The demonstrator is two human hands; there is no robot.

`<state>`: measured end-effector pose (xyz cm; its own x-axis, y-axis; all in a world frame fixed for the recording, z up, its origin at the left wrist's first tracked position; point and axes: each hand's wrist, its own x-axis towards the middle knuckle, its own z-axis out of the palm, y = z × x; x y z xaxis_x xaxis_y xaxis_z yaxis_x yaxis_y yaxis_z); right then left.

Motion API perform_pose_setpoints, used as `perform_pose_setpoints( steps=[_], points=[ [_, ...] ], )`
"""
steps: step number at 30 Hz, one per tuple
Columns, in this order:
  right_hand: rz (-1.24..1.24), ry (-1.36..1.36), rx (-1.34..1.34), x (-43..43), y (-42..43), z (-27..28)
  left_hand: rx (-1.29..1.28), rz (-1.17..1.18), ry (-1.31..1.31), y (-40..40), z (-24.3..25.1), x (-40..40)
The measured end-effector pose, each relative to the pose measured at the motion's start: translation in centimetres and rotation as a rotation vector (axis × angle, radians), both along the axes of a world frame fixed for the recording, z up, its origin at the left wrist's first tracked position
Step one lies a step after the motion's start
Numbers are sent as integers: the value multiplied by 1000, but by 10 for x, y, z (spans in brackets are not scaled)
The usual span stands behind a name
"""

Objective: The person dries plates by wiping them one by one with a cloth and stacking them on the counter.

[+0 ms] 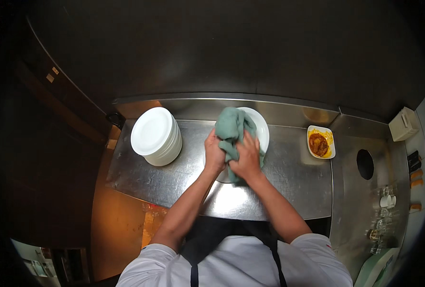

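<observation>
A bunched green cloth (230,123) is between my two hands, over the middle of the steel counter (291,179). My left hand (215,152) grips its left side, the fingers partly hidden in the folds. My right hand (247,156) holds the cloth from the right, slightly blurred. Under and behind them is a white plate (262,125), mostly covered by cloth and hands; whether other plates lie below it I cannot tell. To the left stands a tall stack of white plates (151,131).
A white square bowl of stew (319,143) with yellow smears sits on the right. Beyond it, a steel side counter (352,201) has a round dark opening (365,164), several glasses (380,224) and white cups (385,201). A raised steel backsplash (205,107) borders the far edge.
</observation>
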<state>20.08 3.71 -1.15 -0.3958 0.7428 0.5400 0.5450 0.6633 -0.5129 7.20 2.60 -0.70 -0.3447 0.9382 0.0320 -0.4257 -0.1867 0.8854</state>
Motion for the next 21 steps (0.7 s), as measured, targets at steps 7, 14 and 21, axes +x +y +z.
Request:
perform_pose_setpoints(
  steps=[7,14,21],
  points=[
    [-121,187,-18,56,-4,7,89,80,-138,-26,39,-43],
    [917,1419,-1314,5,19,37,36,28,383,-34,32,-33],
    [473,1188,-930,-19,-69,11,109,185,474,-40,53,-124]
  ],
)
